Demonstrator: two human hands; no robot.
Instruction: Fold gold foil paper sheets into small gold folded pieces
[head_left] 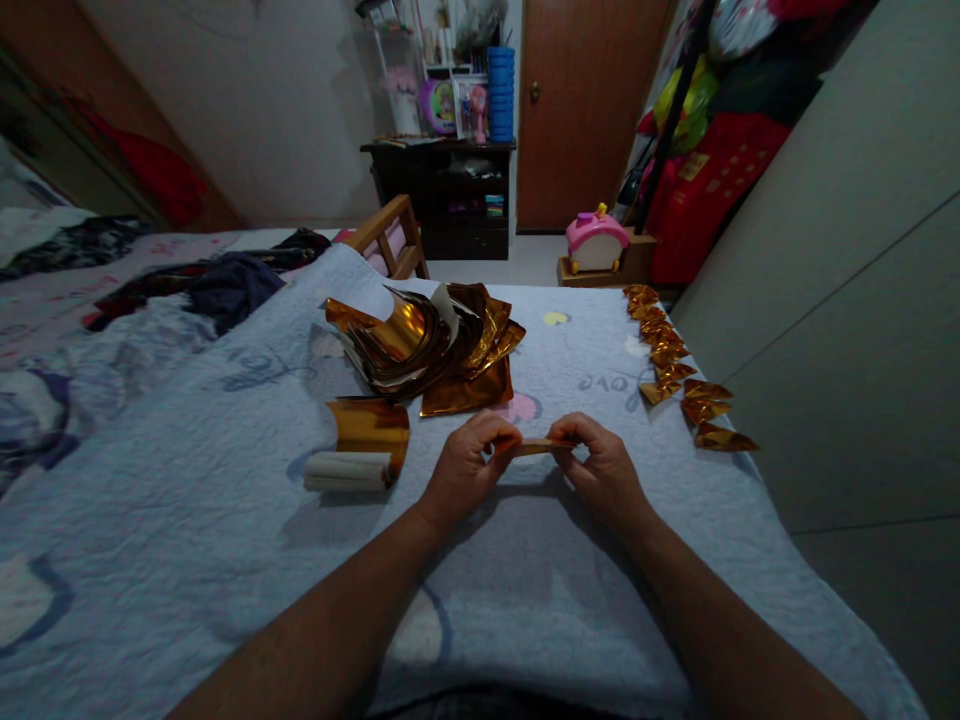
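While the left hand [469, 462] was clamped on one end of a narrow, folded gold foil strip [535, 447], the right hand [598, 462] was clamped on the other. The strip was positioned above a light blue patterned cloth [517, 600], near a fanned pile of shiny gold foil sheets [409, 335]. Folded gold foil pieces [665, 353] lined the cloth's right edge.

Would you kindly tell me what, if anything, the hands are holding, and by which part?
A narrow, golden-brown strip, apparently foil paper: the left hand pinches its left end, the right hand its right.
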